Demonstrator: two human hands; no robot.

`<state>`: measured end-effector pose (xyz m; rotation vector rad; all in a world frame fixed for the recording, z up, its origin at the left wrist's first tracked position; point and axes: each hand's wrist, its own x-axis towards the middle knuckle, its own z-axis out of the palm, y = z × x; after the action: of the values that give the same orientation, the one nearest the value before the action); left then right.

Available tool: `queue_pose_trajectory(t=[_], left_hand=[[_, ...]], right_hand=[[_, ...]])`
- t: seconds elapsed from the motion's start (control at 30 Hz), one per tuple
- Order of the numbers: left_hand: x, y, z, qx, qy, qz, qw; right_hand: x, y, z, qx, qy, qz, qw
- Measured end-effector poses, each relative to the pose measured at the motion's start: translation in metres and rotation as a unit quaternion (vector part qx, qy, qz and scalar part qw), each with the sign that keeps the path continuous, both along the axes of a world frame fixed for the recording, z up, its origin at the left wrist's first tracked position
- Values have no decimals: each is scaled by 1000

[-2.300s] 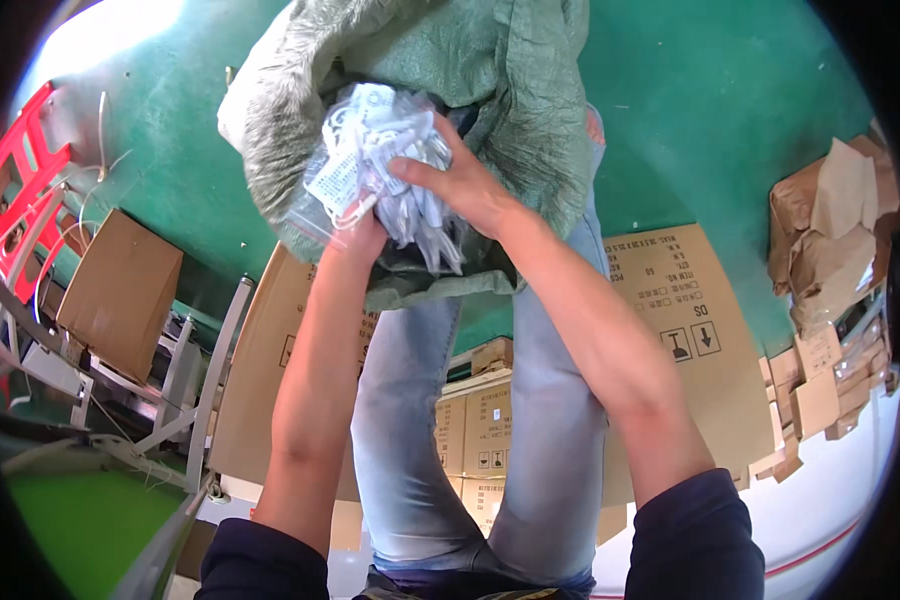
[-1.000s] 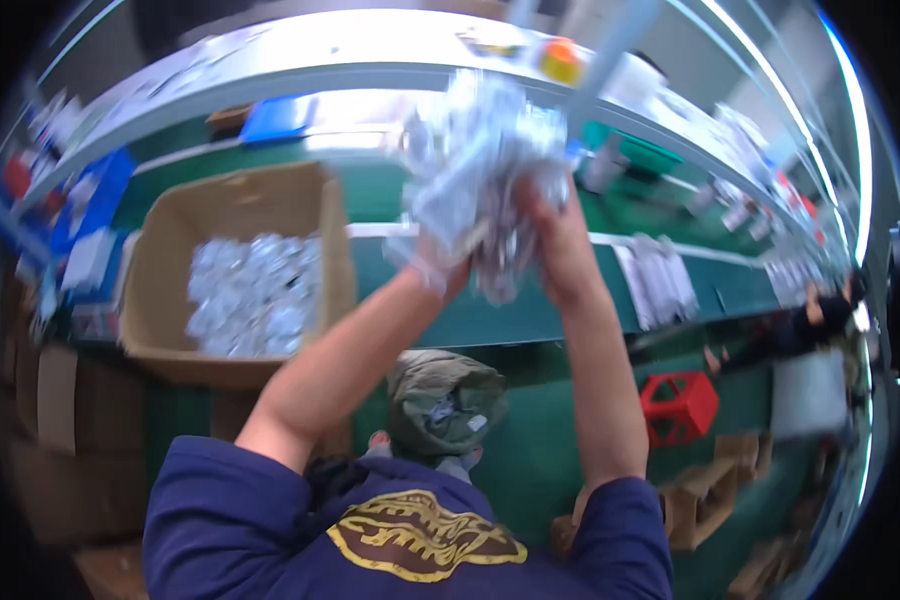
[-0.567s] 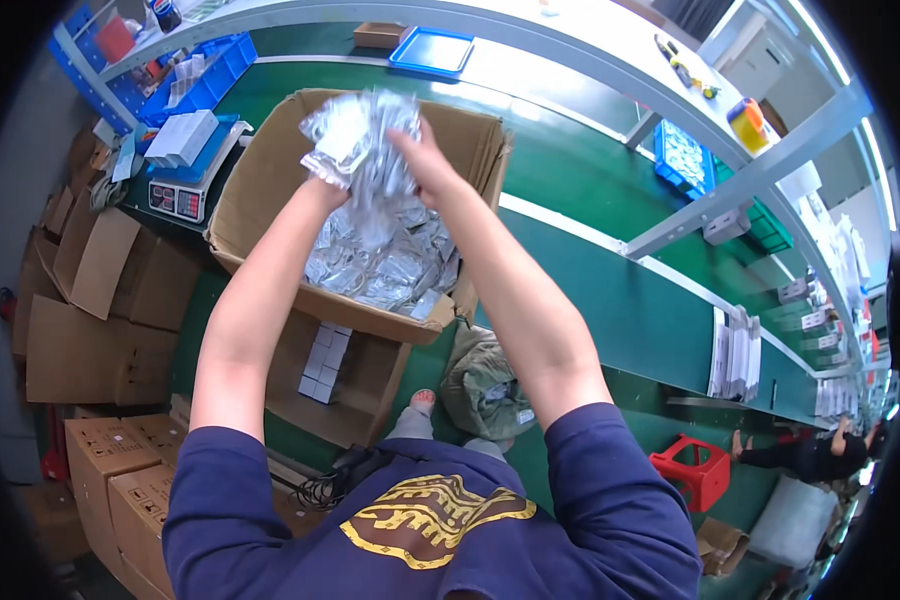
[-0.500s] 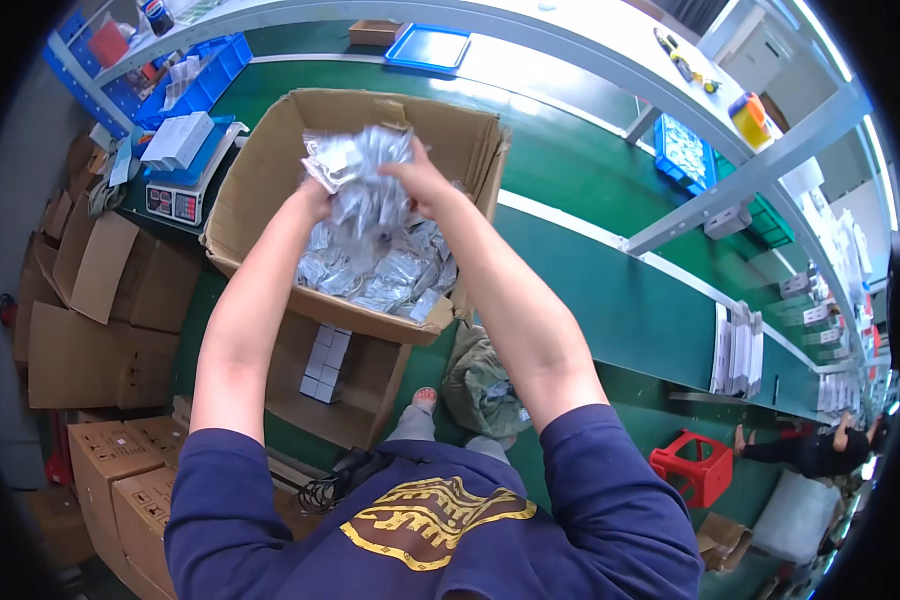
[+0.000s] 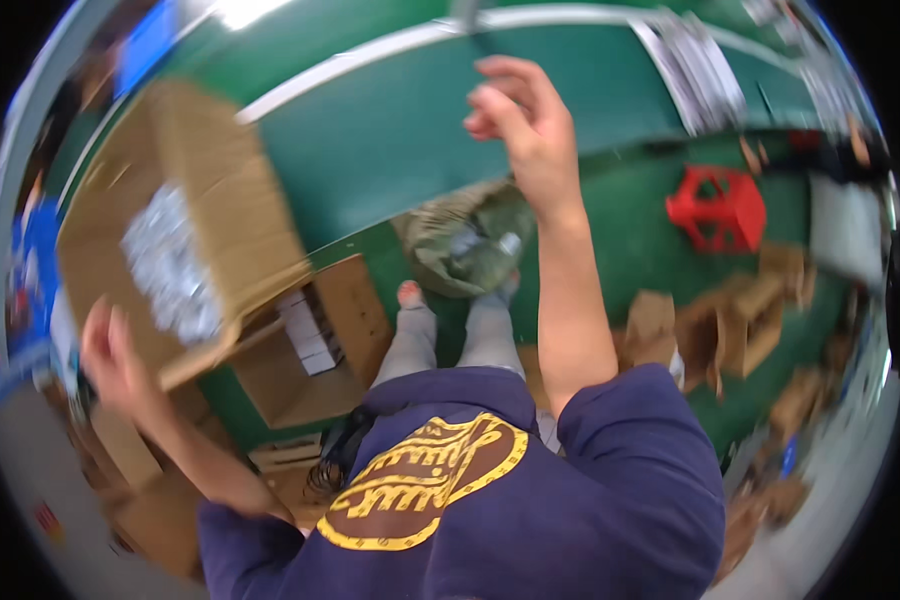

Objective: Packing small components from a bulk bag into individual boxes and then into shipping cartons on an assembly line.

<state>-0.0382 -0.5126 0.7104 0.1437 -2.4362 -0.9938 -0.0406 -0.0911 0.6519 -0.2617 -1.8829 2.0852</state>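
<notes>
A large open cardboard box [image 5: 250,190] is at the left, with a heap of small clear plastic bags [image 5: 175,265] inside, blurred by motion. My left hand [image 5: 118,365] is near the box's lower left corner, fingers raised and loosely apart, with nothing seen in it. Over the green tabletop [image 5: 370,150] I hold my right hand [image 5: 535,125] up; its fingers are loosely curled, with a gap between thumb and forefinger and no object visible. Below the table edge stands an olive-green sack [image 5: 435,255] with some clear plastic inside.
Under the large box, an open carton [image 5: 360,315] holds white boxes [image 5: 310,340]. A red stool [image 5: 720,210] stands on the floor at the right, near loose cardboard cartons [image 5: 750,320]. White flat stacks [image 5: 690,75] lie on the table farther right. Another person [image 5: 830,158] is at the far right.
The bunch of plastic bags has left my hands, which have moved apart, left hand to the lower left, right hand over the table. My view has swung right, so the box appears farther left.
</notes>
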Motion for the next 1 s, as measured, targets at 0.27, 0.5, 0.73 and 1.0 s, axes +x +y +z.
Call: queue_pose_trajectory(t=[0.27,0.5,0.73,1.0], left_hand=[[116,322,-360,221,-550,-377,712],[83,393,-767,164,-800,-181,549],[59,369,-921,40,-685,-71,724],[-8,351,-889,17,-679,-79,729]], right_hand=[[233,131,-454,-95,-477,-125,865],[218,118,-732,139,-626,-85,763],[241,115,-843,283,-505,-230,783],[158,53,-760,97,-143,-247,954]])
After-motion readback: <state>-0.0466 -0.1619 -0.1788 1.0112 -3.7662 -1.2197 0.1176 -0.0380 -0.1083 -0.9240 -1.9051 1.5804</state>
